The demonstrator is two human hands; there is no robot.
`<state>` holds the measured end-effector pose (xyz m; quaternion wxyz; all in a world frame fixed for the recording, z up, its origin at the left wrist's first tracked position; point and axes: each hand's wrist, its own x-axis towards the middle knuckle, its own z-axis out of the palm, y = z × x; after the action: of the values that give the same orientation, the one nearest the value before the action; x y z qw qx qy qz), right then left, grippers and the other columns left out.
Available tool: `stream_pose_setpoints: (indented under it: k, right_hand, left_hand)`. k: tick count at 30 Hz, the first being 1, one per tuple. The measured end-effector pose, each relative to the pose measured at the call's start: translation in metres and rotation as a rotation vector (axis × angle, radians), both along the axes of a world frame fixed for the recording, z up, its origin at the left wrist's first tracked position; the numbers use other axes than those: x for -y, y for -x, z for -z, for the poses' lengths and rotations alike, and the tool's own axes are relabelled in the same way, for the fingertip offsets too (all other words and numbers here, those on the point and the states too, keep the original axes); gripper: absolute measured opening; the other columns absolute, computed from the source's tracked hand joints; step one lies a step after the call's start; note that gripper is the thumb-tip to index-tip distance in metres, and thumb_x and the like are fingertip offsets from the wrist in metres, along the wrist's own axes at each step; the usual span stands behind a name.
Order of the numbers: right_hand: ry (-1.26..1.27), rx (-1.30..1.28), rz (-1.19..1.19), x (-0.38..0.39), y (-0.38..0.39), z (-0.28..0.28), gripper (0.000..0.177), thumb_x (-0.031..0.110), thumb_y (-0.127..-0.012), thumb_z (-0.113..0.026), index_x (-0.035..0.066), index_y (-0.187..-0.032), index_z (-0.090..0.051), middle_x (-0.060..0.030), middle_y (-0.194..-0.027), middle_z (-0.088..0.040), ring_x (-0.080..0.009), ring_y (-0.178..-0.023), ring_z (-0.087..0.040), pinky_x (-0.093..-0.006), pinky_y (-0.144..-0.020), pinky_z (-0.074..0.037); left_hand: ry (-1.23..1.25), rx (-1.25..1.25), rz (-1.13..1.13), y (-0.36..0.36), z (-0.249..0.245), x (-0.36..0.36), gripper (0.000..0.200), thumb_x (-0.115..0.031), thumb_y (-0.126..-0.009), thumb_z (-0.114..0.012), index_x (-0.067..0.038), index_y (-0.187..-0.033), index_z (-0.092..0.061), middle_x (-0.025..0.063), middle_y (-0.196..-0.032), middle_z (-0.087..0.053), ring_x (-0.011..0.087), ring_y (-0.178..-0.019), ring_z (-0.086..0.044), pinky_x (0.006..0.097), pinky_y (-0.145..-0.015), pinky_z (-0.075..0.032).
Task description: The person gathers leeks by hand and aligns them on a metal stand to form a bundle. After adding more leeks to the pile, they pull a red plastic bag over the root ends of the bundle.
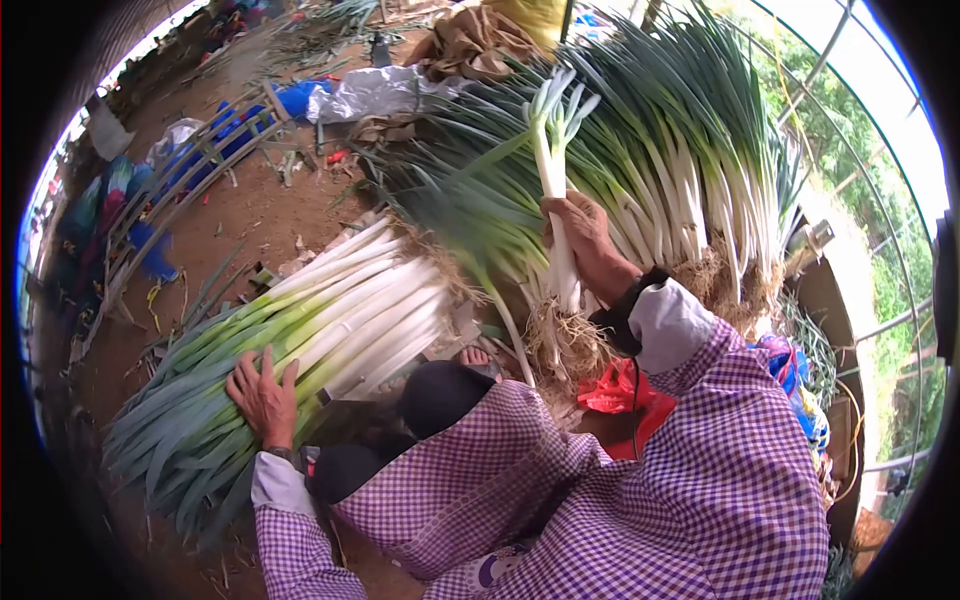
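Note:
My left hand [266, 398] lies with fingers apart on the green leaves of a large pile of leeks [350, 305], whose white stems point up and right. In my right hand [590, 243] is a small bunch of leeks [550, 165], gripped around the white stems; its roots hang below and its tops above the fist. Behind that hand stands a big upright mass of leeks [680, 180], white ends and roots down. A loose leek [513, 335] leans beside the held bunch, its leaves blurred.
Red plastic [613, 388] lies under the right forearm. A wooden rack [190, 165] and blue cloth are at the upper left. Silver sheeting [375, 93] and a yellow sack [525, 18] sit at the top. Metal poles stand on the right.

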<state>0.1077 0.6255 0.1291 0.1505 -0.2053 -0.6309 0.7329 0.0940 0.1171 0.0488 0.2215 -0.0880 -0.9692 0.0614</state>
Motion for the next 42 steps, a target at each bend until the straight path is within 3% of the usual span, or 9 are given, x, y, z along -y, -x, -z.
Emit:
stream_pose_setpoints:
  k: [6,8,9,16,18,21,26,32,42]
  right_hand:
    - [0.014,-0.068,-0.341,0.055,0.036,-0.095,0.02,0.018,-0.099,-0.065,-0.001,-0.107,-0.064,-0.005,-0.077,-0.059,-0.016,-0.065,-0.057,-0.031,-0.061,-0.047]
    - [-0.92,-0.725,-0.667,0.051,0.06,-0.095,0.036,0.012,-0.105,-0.056,0.001,-0.139,-0.05,-0.007,-0.098,-0.057,-0.018,-0.084,-0.057,-0.0318,-0.075,-0.049]
    - [-0.95,-0.788,-0.727,0.065,0.072,-0.113,0.037,0.013,-0.107,-0.054,0.002,-0.141,-0.049,-0.0072,-0.1,-0.056,-0.0176,-0.087,-0.056,-0.0315,-0.077,-0.049]
    - [-0.558,-0.962,-0.962,0.207,0.156,-0.169,0.042,0.013,-0.101,-0.065,0.001,-0.141,-0.056,-0.0099,-0.101,-0.067,-0.0163,-0.086,-0.064,-0.0295,-0.072,-0.053]
    - [0.173,-0.441,-0.953,0.275,0.2,-0.16,0.032,0.009,-0.097,-0.068,0.0,-0.127,-0.067,-0.0125,-0.091,-0.072,-0.0209,-0.075,-0.069,-0.0349,-0.065,-0.057]
    - [-0.101,-0.399,-0.978,0.303,0.167,-0.155,0.046,0.011,-0.091,-0.074,0.001,-0.135,-0.065,-0.0158,-0.096,-0.075,-0.0207,-0.071,-0.071,-0.0352,-0.06,-0.056]
    - [-0.629,-0.62,-1.244,0.292,0.167,-0.07,0.061,0.015,-0.09,-0.075,0.004,-0.146,-0.056,-0.0169,-0.101,-0.076,-0.0186,-0.081,-0.072,-0.0334,-0.07,-0.057]
    - [-0.906,-0.516,-1.424,0.246,0.19,0.082,0.072,0.009,-0.084,-0.073,0.01,-0.152,-0.051,-0.0234,-0.127,-0.068,-0.04,-0.11,-0.068,-0.0481,-0.095,-0.053]
    - [-0.927,-0.486,-1.083,0.22,0.18,0.14,0.053,0.032,-0.091,-0.073,0.021,-0.142,-0.063,-0.0178,-0.105,-0.073,-0.0387,-0.094,-0.071,-0.0476,-0.082,-0.055]
  left_hand:
    - [-0.08,-0.032,0.012,-0.001,0.004,0.002,0.054,-0.048,-0.088,-0.075,-0.01,-0.127,-0.071,0.009,-0.121,-0.059,0.028,-0.119,-0.054,0.0491,-0.111,-0.034]
    - [-0.098,-0.022,0.005,-0.001,0.004,0.003,0.053,-0.049,-0.088,-0.074,-0.011,-0.125,-0.072,0.0109,-0.121,-0.059,0.029,-0.12,-0.054,0.0498,-0.112,-0.033]
    - [-0.102,-0.011,-0.006,-0.001,0.002,0.001,0.054,-0.049,-0.089,-0.073,-0.01,-0.125,-0.071,0.0119,-0.121,-0.059,0.0297,-0.121,-0.054,0.0505,-0.112,-0.033]
    - [-0.125,-0.007,0.01,0.0,0.0,0.003,0.054,-0.051,-0.087,-0.074,-0.012,-0.125,-0.073,0.0104,-0.119,-0.059,0.0294,-0.118,-0.053,0.0492,-0.109,-0.033]
    - [-0.138,-0.003,0.008,0.0,0.001,0.004,0.054,-0.051,-0.087,-0.074,-0.012,-0.125,-0.073,0.0108,-0.121,-0.06,0.0294,-0.119,-0.053,0.0493,-0.11,-0.033]
    - [-0.147,0.008,0.004,0.0,-0.001,0.002,0.054,-0.05,-0.088,-0.073,-0.012,-0.126,-0.073,0.0112,-0.123,-0.06,0.0295,-0.122,-0.052,0.0496,-0.11,-0.033]
    - [-0.16,0.046,0.004,-0.002,-0.007,0.0,0.056,-0.052,-0.09,-0.071,-0.01,-0.127,-0.071,0.0121,-0.125,-0.059,0.0308,-0.123,-0.051,0.0513,-0.111,-0.033]
    - [-0.22,0.097,0.009,0.0,-0.009,0.001,0.056,-0.048,-0.089,-0.073,-0.008,-0.129,-0.07,0.0133,-0.126,-0.056,0.0325,-0.124,-0.051,0.0523,-0.111,-0.032]
    - [-0.158,0.088,-0.001,0.002,-0.007,-0.001,0.057,-0.046,-0.087,-0.076,-0.01,-0.13,-0.069,0.0119,-0.127,-0.057,0.0324,-0.123,-0.051,0.0526,-0.111,-0.032]
